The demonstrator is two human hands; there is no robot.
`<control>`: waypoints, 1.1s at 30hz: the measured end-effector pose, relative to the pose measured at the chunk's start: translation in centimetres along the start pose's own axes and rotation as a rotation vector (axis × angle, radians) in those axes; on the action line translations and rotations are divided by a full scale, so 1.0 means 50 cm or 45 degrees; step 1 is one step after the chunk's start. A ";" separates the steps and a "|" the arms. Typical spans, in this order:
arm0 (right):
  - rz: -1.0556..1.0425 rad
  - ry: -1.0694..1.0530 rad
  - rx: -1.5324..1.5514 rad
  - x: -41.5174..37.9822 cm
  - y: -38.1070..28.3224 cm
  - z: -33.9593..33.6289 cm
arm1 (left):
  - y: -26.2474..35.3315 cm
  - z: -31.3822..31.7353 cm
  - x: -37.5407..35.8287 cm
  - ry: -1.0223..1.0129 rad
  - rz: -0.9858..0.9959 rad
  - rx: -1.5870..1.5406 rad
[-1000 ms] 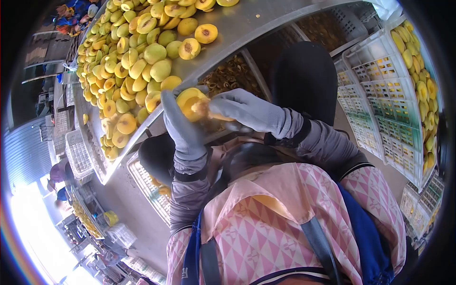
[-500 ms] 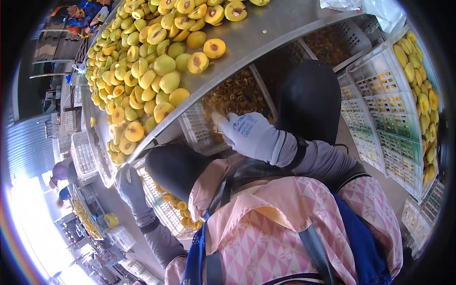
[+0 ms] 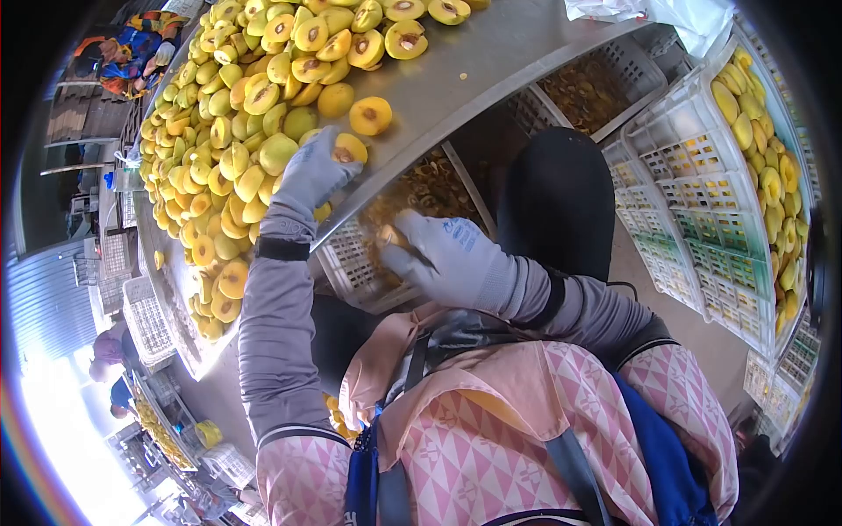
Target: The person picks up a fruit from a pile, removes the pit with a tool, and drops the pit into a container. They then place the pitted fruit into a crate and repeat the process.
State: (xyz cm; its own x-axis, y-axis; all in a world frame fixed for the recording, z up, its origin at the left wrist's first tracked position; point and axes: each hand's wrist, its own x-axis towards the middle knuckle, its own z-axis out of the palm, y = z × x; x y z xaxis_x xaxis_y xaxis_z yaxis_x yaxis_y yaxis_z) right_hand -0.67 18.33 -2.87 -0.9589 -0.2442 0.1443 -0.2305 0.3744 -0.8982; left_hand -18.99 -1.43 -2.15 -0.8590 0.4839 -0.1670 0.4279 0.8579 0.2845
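My left hand (image 3: 317, 171), in a pale glove, reaches over the metal table (image 3: 491, 61) and has its fingers on a halved yellow fruit (image 3: 350, 149) at the edge of the fruit pile (image 3: 232, 158). My right hand (image 3: 452, 254), gloved too, is above a white crate (image 3: 351, 263) of brown scraps (image 3: 438, 188) below the table edge. Its fingers are curled round something small and brownish that I cannot make out.
A stacked white crate (image 3: 702, 193) full of yellow fruit stands at the right. Another crate of scraps (image 3: 596, 92) is under the table. White plastic (image 3: 693, 22) lies at the top right. Another person (image 3: 110, 355) is far left.
My left hand has moved from beside the table's lower corner up to the fruit on the table. My right hand has shifted slightly down, its fingers more curled.
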 end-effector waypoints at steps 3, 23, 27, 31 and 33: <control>-0.039 0.116 0.294 0.011 -0.009 -0.011 | 0.050 -0.030 -0.054 0.084 -0.212 -0.432; -0.273 0.277 0.218 0.018 -0.020 0.061 | 0.234 0.045 -0.270 0.945 -0.255 -1.738; -0.279 0.281 0.237 0.019 -0.018 0.067 | 0.226 0.068 -0.271 0.999 -0.263 -1.318; -0.258 0.220 0.255 0.014 -0.015 0.067 | 0.225 0.082 -0.269 1.079 -0.293 -0.939; -0.237 0.152 0.229 0.012 -0.013 0.063 | 0.220 0.080 -0.271 1.081 -0.256 -0.880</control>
State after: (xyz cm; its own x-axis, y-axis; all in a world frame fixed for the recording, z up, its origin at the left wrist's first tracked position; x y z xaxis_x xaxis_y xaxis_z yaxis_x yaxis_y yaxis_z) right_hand -0.56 15.13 -3.52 -0.9179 -0.1831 0.3520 -0.3817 0.1652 -0.9094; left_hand -1.54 2.16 -0.54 -0.9215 -0.1553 0.3560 0.2380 0.4987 0.8334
